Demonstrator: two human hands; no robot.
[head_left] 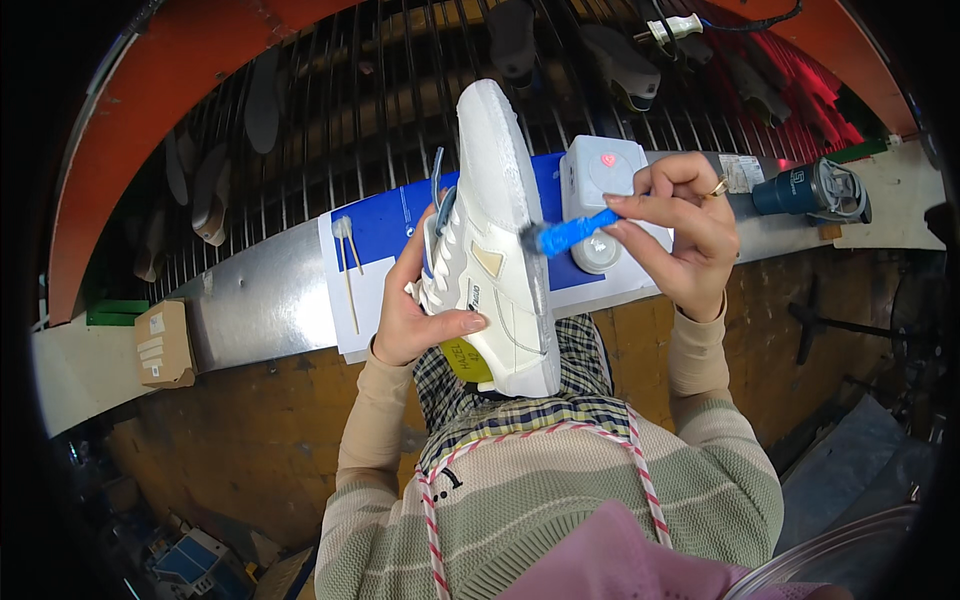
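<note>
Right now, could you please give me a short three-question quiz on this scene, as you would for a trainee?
1. True or false: the left hand holds the white shoe with its sole turned to the person's right.
2. Which tool is in the grip of the right hand? A) scissors B) a blue-handled brush C) a hammer
3. Fill in: the brush's bristle end touches the shoe at the edge of its ____.

Key:
1. True.
2. B.
3. Sole; the bristles meet the rim where the sole joins the upper.
</note>
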